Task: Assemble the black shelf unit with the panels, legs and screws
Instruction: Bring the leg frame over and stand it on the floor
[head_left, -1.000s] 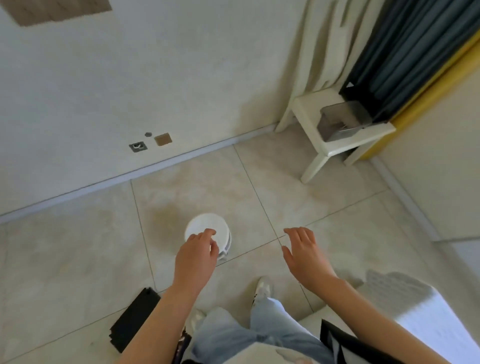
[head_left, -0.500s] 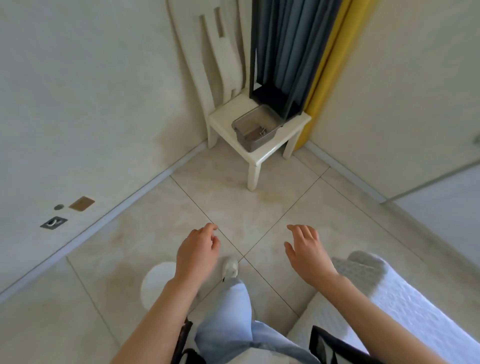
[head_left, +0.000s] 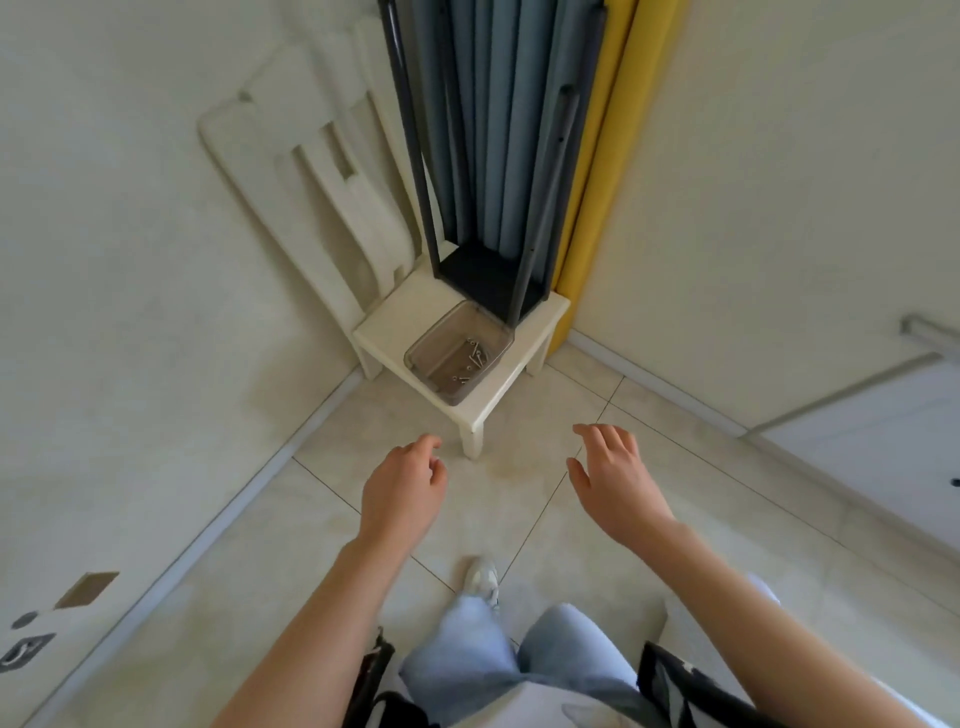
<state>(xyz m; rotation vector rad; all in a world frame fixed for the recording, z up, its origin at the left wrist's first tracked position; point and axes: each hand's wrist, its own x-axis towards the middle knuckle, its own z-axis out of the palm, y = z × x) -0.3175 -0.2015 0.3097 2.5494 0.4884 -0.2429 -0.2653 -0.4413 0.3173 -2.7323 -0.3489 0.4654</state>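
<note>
Left hand (head_left: 402, 488), right hand (head_left: 615, 478) hover relaxed — black shelf unit (head_left: 480, 275) on chair (head_left: 387, 325).

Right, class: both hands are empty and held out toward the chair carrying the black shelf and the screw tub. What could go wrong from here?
1. The tall black shelf stands on the small chair near the seat's edge. A bump from the left hand or right hand could topple it.
2. The clear tub sits at the seat's front corner. A knock might spill its screws onto the tiled floor.
</note>
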